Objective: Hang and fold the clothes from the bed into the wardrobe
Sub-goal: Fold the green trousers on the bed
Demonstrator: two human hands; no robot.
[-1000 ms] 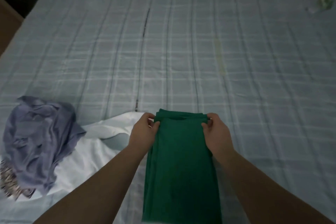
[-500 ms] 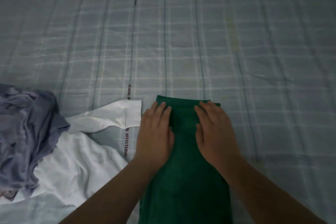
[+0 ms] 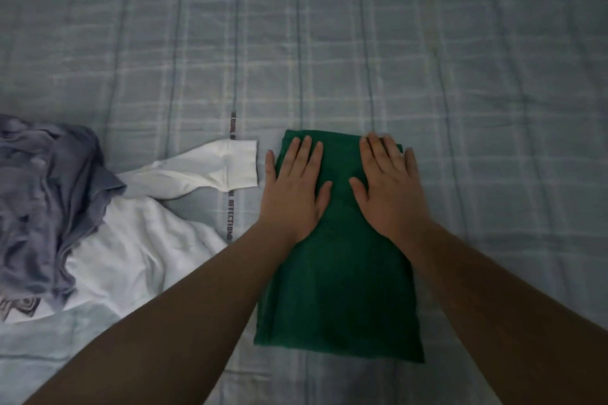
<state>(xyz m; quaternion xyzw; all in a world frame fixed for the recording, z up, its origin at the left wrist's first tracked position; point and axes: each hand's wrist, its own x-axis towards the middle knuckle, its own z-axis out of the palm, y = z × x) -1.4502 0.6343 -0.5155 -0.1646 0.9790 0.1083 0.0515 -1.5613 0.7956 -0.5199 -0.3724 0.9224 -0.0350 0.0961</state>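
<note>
A dark green garment (image 3: 339, 289) lies folded into a long rectangle on the checked bed sheet (image 3: 329, 43), right in front of me. My left hand (image 3: 292, 187) rests flat, fingers spread, on its far left part. My right hand (image 3: 388, 184) lies flat on its far right part, palm down. Neither hand grips the cloth. To the left lies a white long-sleeved garment (image 3: 138, 240), one sleeve stretched toward the green one. A crumpled grey-blue garment (image 3: 42, 200) is heaped on the white one's left side.
The pale blue-grey checked sheet fills the view beyond and to the right of the green garment. A strip of printed lettering (image 3: 232, 214) runs along the sheet between the white sleeve and my left hand.
A second ago both hands pinched the far edge of the green garment; they then let go and now press flat on it. The view has dropped and drawn closer.
</note>
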